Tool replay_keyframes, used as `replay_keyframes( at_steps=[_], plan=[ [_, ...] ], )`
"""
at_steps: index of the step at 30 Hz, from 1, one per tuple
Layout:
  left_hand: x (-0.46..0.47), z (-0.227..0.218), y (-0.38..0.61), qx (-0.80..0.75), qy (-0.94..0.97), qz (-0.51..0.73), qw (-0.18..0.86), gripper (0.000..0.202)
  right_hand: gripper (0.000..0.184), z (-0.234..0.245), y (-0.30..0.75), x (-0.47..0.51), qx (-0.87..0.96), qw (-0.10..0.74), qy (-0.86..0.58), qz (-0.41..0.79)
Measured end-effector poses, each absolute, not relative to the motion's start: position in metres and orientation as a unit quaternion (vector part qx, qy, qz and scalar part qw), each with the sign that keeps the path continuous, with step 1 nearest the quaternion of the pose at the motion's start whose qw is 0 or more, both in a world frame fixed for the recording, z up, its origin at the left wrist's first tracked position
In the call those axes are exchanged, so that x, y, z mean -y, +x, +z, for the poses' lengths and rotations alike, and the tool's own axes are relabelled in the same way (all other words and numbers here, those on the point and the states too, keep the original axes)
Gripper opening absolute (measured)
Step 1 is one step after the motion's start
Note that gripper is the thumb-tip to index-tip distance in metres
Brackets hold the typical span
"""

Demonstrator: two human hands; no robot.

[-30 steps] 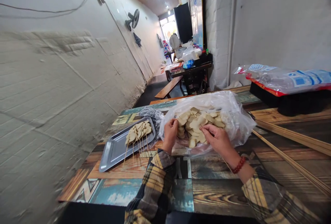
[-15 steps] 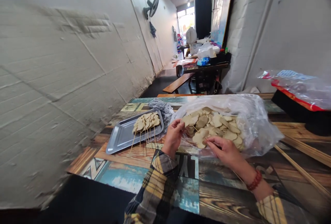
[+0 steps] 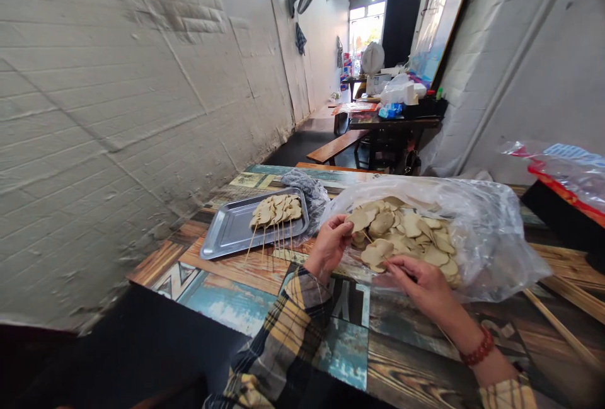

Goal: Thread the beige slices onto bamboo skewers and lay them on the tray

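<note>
My left hand (image 3: 329,244) is closed, pinching a flat beige slice (image 3: 358,220) between thumb and fingers. My right hand (image 3: 420,280) is closed around a thin skewer (image 3: 443,332), which runs back under the palm. Several beige slices (image 3: 377,254) are threaded on that skewer just ahead of my right fingertips; its tip points toward the slice in my left hand. Beneath and behind both hands lies an opened clear plastic bag (image 3: 491,232) full of loose slices (image 3: 411,225). Left of my left hand, filled skewers (image 3: 276,208) rest on a metal tray (image 3: 231,226), sticks overhanging its near edge.
The wood-patterned table (image 3: 222,299) meets the white brick wall (image 3: 94,144) on the left. Crumpled grey plastic (image 3: 307,188) sits beside the tray. Bare sticks (image 3: 562,327) lie at right, near a black box with red-trimmed packaging (image 3: 567,188). Beyond stand a bench (image 3: 338,146) and another table.
The view has turned slightly left, so everything appears farther right. Both hands keep the same grips, one on the slice and one on the skewer, with little visible movement over the bag.
</note>
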State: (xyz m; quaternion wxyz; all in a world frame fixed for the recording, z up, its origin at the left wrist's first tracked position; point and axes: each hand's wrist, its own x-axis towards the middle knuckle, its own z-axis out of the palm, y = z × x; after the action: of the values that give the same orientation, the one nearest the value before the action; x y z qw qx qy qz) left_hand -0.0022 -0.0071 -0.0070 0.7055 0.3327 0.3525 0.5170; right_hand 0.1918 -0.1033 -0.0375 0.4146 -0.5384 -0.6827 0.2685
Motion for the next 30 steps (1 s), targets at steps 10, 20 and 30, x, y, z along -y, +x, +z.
replay_keyframes(
  at_steps=[10, 20, 30],
  plan=[
    [0.0059, -0.0067, -0.0027, -0.384, 0.35, 0.555, 0.65, 0.034, 0.034, -0.0355, 0.1922, 0.1058, 0.681, 0.423, -0.544, 0.248],
    [0.0079, -0.0074, -0.0005, -0.387, 0.41, 0.554, 0.612, 0.03, 0.033, -0.0381, 0.1921, 0.1035, 0.685, 0.415, -0.547, 0.244],
    [0.0055, -0.0135, 0.0, -0.408, 0.523, 0.55, 0.507, 0.012, 0.035, -0.0399, 0.1918, 0.104, 0.688, 0.398, -0.557, 0.241]
  ],
)
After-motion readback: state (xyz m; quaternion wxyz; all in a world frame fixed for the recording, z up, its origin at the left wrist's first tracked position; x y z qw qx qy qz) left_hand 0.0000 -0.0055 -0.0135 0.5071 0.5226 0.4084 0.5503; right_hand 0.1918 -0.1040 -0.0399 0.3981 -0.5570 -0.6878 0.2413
